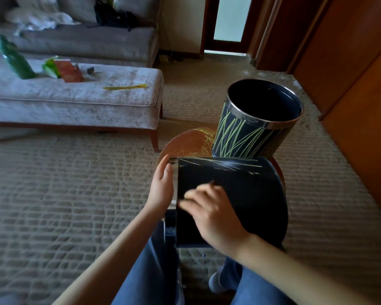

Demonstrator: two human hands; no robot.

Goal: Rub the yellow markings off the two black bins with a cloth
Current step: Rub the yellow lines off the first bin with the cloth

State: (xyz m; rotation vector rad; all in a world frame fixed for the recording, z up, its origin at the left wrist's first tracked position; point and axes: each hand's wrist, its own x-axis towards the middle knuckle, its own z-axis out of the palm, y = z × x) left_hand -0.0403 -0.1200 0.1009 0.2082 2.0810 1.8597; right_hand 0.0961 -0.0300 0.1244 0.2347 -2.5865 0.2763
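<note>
The black round bin (251,194) lies on its side over the person's knees (156,256). The left hand (162,186) presses flat on its rim (173,160), grip apart. The right hand (211,214) is blurred; its grip cannot be told. A hard rub could knock the yellow-lined black bin (246,137) just behind off the round wooden surface (185,144). Open carpet (75,183) lies left.

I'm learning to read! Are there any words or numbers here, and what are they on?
No words or numbers can be read here.
Green plastic packet on the grey padded bench: too blurred to read.
Orange-red flat packet: too blurred to read.
Upright round black bin and black bin lying on its side: only yellow scribbled lines, no writing.
</note>
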